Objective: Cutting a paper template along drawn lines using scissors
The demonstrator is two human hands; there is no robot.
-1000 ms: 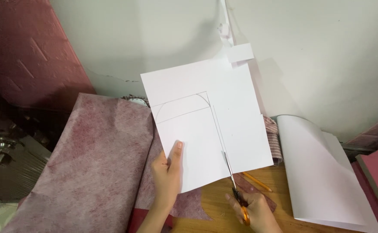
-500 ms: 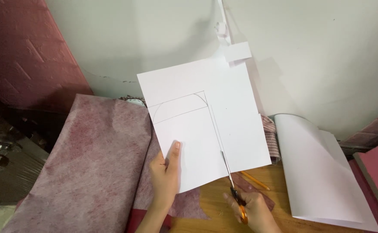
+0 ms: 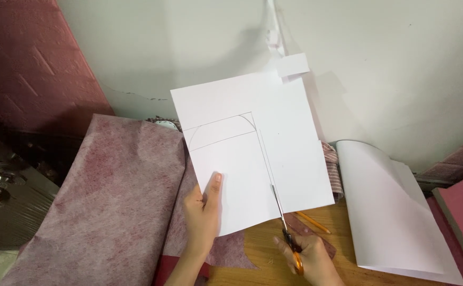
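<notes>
Head view: left hand (image 3: 202, 214) pinching the white paper (image 3: 252, 153), right hand (image 3: 308, 259) gripping orange scissors (image 3: 289, 241) mid-cut along the pencil line; next snip must track it

Scissors (image 3: 287, 228) a little farther up the drawn line, white sheet (image 3: 252, 153) slightly lower and leftward.

Single cam on my head, angled down and forward, close over my hands, wall (image 3: 189, 47) behind worktop (image 3: 263, 259).
</notes>
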